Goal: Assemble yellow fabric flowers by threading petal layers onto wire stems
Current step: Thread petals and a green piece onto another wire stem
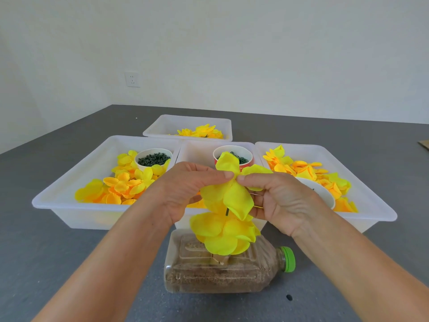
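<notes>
Pinching one yellow petal layer (228, 194) between left hand (185, 189) and right hand (278, 201), best kept centred over its green wire stem (226, 212) while sliding down.

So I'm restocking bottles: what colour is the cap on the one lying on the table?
Green; the bottle cap shows clearly in the head view.

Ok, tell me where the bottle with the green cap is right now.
In the head view the bottle lies on its side at bottom centre on the grey table, just in front of the middle white tray, below both hands, cap pointing right.
</notes>
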`<state>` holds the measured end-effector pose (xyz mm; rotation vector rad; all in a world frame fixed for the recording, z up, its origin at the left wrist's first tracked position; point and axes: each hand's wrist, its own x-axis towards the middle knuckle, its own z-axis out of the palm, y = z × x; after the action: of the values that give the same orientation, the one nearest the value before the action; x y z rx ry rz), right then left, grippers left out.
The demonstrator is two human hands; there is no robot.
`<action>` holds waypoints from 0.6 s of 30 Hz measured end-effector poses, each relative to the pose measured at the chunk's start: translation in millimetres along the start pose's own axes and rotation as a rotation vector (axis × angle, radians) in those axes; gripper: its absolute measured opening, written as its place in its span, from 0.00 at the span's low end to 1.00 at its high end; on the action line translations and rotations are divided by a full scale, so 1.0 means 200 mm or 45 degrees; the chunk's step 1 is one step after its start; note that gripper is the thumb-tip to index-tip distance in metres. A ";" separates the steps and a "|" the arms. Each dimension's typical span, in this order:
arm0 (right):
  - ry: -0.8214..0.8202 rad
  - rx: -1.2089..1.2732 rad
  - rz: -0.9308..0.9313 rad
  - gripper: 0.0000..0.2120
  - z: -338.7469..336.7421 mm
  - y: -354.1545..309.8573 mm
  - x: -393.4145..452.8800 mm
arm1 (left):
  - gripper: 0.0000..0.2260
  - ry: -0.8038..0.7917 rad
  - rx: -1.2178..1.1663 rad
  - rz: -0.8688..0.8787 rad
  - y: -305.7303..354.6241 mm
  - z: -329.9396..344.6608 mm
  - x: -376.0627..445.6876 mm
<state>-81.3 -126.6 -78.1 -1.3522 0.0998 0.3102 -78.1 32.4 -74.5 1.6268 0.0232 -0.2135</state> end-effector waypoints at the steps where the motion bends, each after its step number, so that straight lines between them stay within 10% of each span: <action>1: 0.001 0.003 0.002 0.06 0.00 0.00 0.00 | 0.20 -0.008 0.021 0.008 0.00 0.00 0.00; 9: 0.009 0.005 0.013 0.07 0.01 -0.01 0.00 | 0.06 -0.013 -0.109 -0.040 -0.01 0.00 0.05; 18: 0.026 0.038 0.084 0.12 0.02 -0.01 0.02 | 0.16 -0.046 -0.171 -0.151 -0.01 0.01 0.06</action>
<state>-77.4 -122.7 -76.8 -1.3242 0.1661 0.3490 -66.1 28.4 -78.2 1.4891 0.1042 -0.3256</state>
